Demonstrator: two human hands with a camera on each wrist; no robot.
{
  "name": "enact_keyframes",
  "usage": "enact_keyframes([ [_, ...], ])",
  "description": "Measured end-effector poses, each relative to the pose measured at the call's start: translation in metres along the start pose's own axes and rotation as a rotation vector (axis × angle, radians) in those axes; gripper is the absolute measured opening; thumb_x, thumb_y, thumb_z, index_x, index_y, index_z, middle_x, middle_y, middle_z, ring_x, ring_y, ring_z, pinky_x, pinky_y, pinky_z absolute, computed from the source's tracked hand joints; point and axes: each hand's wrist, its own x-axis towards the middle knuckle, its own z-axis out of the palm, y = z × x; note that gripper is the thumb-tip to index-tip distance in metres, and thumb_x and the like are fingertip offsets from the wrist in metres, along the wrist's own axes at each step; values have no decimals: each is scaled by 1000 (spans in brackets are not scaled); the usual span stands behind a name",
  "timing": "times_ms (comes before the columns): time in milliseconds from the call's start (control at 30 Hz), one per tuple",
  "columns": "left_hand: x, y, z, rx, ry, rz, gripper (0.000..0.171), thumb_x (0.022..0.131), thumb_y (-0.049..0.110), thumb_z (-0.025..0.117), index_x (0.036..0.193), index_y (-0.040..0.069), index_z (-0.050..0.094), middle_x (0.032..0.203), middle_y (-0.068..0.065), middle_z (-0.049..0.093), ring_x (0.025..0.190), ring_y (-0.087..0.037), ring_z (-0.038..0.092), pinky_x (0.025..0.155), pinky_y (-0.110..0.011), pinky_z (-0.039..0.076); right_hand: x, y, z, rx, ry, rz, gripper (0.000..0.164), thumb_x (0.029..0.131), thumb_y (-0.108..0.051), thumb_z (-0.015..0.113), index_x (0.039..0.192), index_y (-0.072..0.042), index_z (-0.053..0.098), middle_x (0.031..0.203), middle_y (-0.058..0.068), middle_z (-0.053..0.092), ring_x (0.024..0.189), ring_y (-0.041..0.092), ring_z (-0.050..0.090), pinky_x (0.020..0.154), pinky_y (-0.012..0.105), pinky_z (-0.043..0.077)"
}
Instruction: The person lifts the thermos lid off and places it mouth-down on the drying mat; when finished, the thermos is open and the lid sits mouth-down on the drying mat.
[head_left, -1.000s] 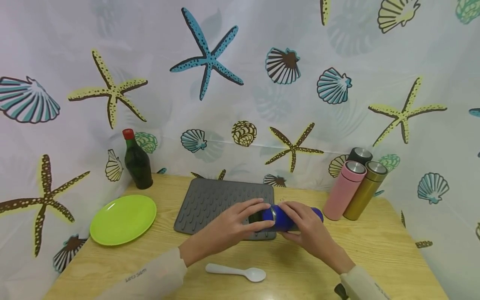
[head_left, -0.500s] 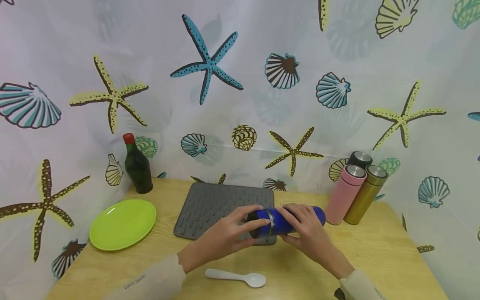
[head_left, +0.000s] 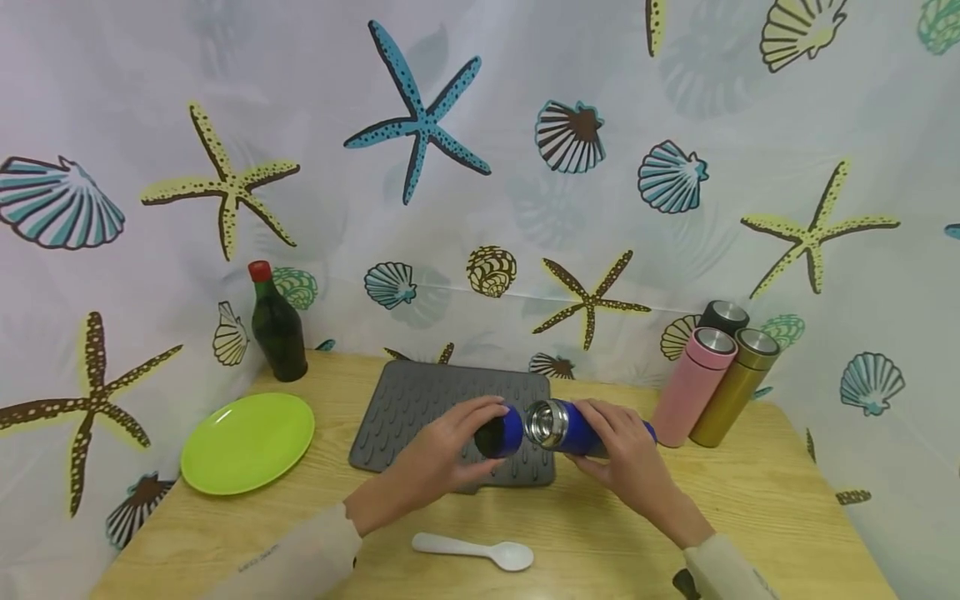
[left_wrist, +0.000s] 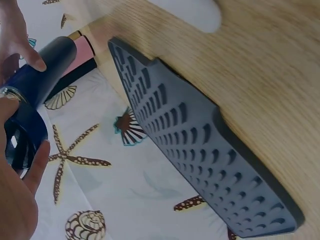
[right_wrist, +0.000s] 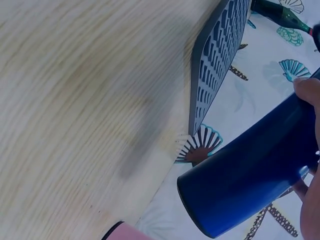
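Note:
Above the grey drying mat (head_left: pixel 420 400), my right hand (head_left: pixel 626 446) grips a blue thermos (head_left: pixel 579 429) that lies nearly sideways. Its steel mouth faces left, uncovered, with the bare metal inside showing. Just left of that mouth, my left hand (head_left: pixel 450 450) pinches the blue lid (head_left: pixel 512 431) between thumb and fingers; a narrow gap parts lid and thermos in the head view. The thermos body (right_wrist: pixel 250 165) fills much of the right wrist view, its base pointing away from my hand. In the left wrist view the lid (left_wrist: pixel 31 127) sits between my thumb and fingers.
A white spoon (head_left: pixel 480 550) lies near the front of the wooden table. At left are a lime-green plate (head_left: pixel 247 443) and a dark green bottle (head_left: pixel 277 329) with a red cap. Pink (head_left: pixel 693 387), gold (head_left: pixel 735 387) and black thermoses (head_left: pixel 725 313) stand together at the back right.
The lid has come off the thermos and moved left in my left hand, exposing the steel mouth. My right hand keeps its grip on the thermos, almost in place.

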Motion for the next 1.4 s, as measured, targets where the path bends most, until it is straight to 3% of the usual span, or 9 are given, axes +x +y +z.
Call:
enact_keyframes([
  [400, -11, -36, -16, 15, -85, -170, 71, 82, 20, 92, 144, 11, 59, 143, -13, 61, 128, -32, 63, 97, -46, 59, 2, 17, 0, 120, 26, 225, 88, 72, -20, 99, 146, -4, 53, 135, 20, 66, 120, 40, 65, 98, 62, 54],
  [533, -18, -50, -23, 20, -113, -219, 70, 82, 19, 92, 144, 11, 60, 145, -15, 60, 130, -35, 62, 100, -48, 57, 9, 23, -2, 175, 53, 310, 87, 74, -18, 97, 147, -2, 51, 134, 25, 65, 116, 44, 67, 94, 63, 56],
  [700, -23, -69, -26, 33, -128, -264, 69, 83, 17, 91, 143, 9, 59, 144, -18, 60, 130, -39, 60, 103, -53, 55, 19, 31, -6, 287, 82, 462, 84, 79, -16, 94, 149, -4, 49, 132, 24, 66, 111, 41, 69, 89, 61, 58],
  [833, -24, -85, -28, 33, -162, -342, 67, 85, 18, 89, 144, 9, 58, 144, -18, 60, 131, -40, 59, 105, -56, 53, 27, 35, -6, 373, 78, 616, 84, 85, -22, 90, 153, -5, 45, 138, 22, 63, 116, 40, 66, 95, 59, 56],
  [967, -24, -100, -33, 42, -243, -440, 65, 89, 18, 86, 146, 10, 56, 147, -18, 57, 134, -41, 56, 108, -58, 49, 34, 39, -4, 447, 41, 743, 88, 90, -33, 85, 159, -8, 37, 145, 21, 58, 125, 41, 61, 103, 60, 52],
  [1100, -21, -116, -39, 46, -301, -504, 65, 91, 15, 83, 148, 7, 54, 150, -21, 54, 138, -43, 52, 112, -60, 46, 40, 44, -1, 535, 17, 798, 92, 91, -39, 83, 162, -12, 32, 151, 19, 53, 130, 42, 59, 107, 62, 49],
  [1200, -18, -129, -42, 51, -307, -532, 65, 91, 14, 83, 147, 4, 53, 150, -23, 54, 137, -44, 52, 112, -60, 45, 44, 48, 3, 582, 22, 825, 93, 92, -41, 82, 163, -15, 29, 155, 17, 50, 133, 42, 57, 109, 62, 48],
  [1400, -12, -147, -42, 56, -312, -555, 63, 90, 12, 83, 145, 1, 54, 142, -26, 55, 127, -44, 56, 109, -60, 48, 52, 57, 13, 569, 65, 842, 90, 93, -38, 81, 163, -12, 31, 157, 15, 47, 139, 38, 52, 114, 58, 44],
])
